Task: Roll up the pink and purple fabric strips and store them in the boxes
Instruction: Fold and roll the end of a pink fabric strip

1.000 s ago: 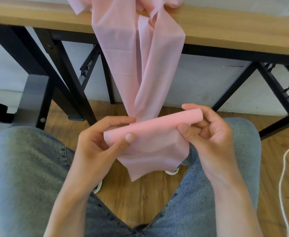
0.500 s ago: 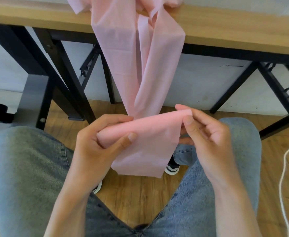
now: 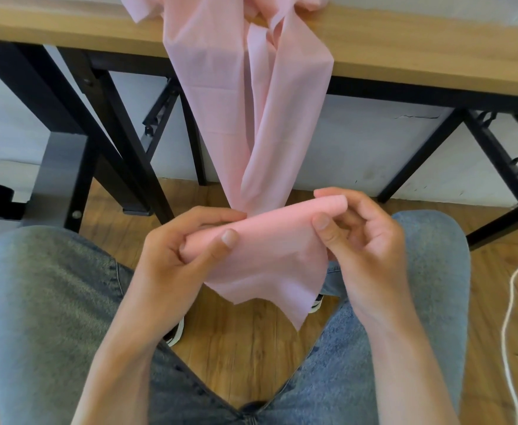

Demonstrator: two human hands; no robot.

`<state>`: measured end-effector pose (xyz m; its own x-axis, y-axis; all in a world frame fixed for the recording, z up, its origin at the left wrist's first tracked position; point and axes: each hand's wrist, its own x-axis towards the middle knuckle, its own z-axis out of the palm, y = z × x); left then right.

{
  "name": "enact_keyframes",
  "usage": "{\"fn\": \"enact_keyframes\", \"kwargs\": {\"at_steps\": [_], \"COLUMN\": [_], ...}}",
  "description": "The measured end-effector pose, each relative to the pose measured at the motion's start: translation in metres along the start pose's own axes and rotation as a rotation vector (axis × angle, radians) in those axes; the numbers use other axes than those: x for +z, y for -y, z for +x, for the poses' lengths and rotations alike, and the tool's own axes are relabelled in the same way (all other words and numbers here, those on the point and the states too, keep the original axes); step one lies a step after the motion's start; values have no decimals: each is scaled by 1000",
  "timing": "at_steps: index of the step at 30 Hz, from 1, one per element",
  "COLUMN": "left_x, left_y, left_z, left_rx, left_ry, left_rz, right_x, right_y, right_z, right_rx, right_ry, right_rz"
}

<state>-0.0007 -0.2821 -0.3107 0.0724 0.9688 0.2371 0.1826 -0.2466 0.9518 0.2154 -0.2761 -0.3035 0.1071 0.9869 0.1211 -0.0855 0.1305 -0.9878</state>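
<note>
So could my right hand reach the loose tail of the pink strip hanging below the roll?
Probably yes. The right hand pinches the roll's end, and the loose tail hangs just beside it, nothing between.

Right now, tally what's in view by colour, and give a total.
Pink: 1, the fabric strip held by the left hand and the right hand.
White: 1, the cord.
Wood-brown: 1, the table.
Purple: 0.
Total: 3.
</note>
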Motion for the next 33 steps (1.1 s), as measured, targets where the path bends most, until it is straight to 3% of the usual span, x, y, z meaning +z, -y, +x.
{"fn": "enact_keyframes", "kwargs": {"at_steps": [13, 23, 33], "left_x": [-7, 0, -1], "left_y": [0, 0, -8], "left_z": [-2, -3, -3], "left_rx": [-70, 8, 50], "left_ry": [-92, -156, -184], "left_rz": [-164, -295, 80], "right_x": [-11, -5, -6], "right_y": [-7, -13, -16], "right_z": [5, 5, 4], "right_rx": [-228, -18, -13], "right_ry": [-87, 63, -7], "right_rz": [-19, -9, -134]}}
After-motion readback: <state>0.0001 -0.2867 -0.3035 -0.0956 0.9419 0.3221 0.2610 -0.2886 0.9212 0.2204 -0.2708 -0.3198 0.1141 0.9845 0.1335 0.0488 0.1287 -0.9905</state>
